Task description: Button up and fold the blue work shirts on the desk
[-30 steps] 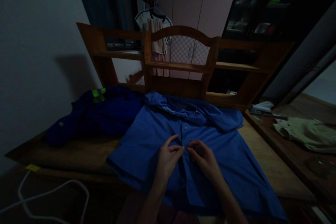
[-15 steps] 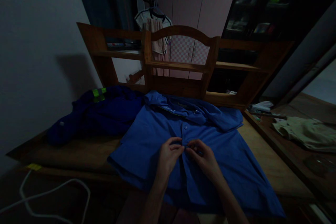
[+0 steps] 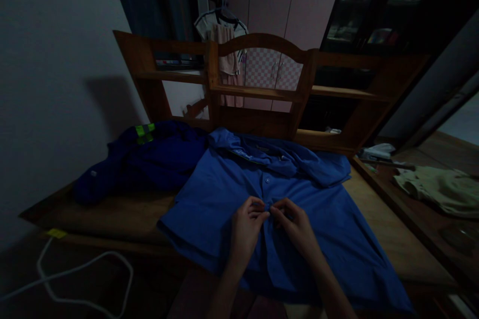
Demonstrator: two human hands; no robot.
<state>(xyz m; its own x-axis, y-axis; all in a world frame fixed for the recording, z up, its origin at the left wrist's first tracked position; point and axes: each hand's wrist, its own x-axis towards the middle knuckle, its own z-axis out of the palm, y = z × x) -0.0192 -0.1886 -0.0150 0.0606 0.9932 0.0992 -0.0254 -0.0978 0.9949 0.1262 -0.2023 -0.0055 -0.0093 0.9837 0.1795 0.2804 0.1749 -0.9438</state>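
Note:
A blue button-up shirt (image 3: 209, 209) lies spread out on a wooden desk, its collar end bunched toward the back. Down its middle runs the front placket, where one round button (image 3: 267, 180) shows above my hands. My left hand (image 3: 247, 220) pinches the placket cloth from the left side. From the right, my right hand (image 3: 293, 219) pinches the same spot, the fingertips of both hands almost touching. Whatever lies between the fingertips is too small and dark to make out beyond the cloth.
A darker blue garment (image 3: 149, 159) with a yellow-green reflective patch is heaped at the left. Behind the shirt stands a wooden shelf (image 3: 258, 93). At the right lies a pale green cloth (image 3: 437, 190); a white cable (image 3: 86, 259) hangs at lower left.
The view has shifted slightly, so everything sits a little further right. Both hands stay on the placket, with the fingertips moved only slightly.

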